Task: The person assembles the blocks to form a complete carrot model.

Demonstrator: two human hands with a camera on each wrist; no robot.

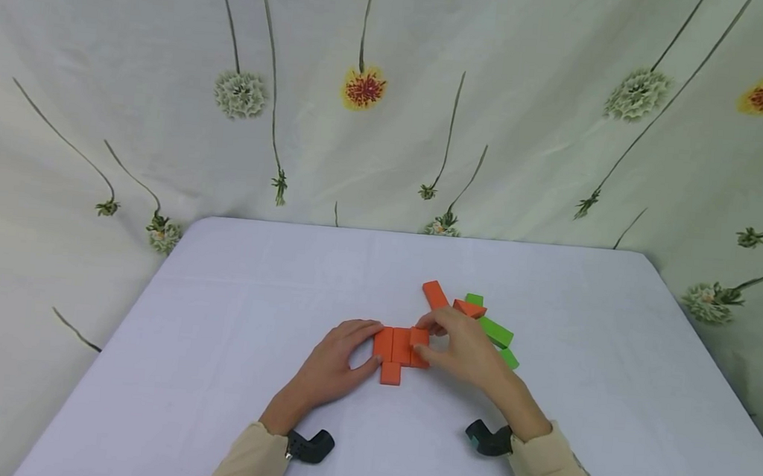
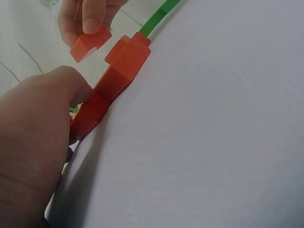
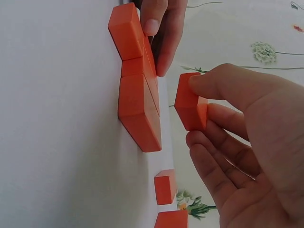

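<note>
In the head view, orange blocks (image 1: pixel 401 346) lie side by side on the table, a smaller orange block (image 1: pixel 391 374) against their near edge. My left hand (image 1: pixel 329 368) holds the left end of this group between thumb and fingers; the left wrist view shows the thumb against an orange block (image 2: pixel 90 114). My right hand (image 1: pixel 470 352) pinches a small orange block (image 1: pixel 419 337) at the group's right end. In the right wrist view, that held block (image 3: pixel 186 104) is raised apart from the orange blocks (image 3: pixel 137 102), between the thumb and fingers of my right hand (image 3: pixel 256 128).
Beyond and right of my right hand lie an orange bar (image 1: pixel 434 294), an orange triangular block (image 1: pixel 470 309) and several green blocks (image 1: pixel 496 331). The white tabletop (image 1: pixel 250 280) ends at a flower-patterned cloth (image 1: pixel 527 92) behind. Each wrist wears a black device.
</note>
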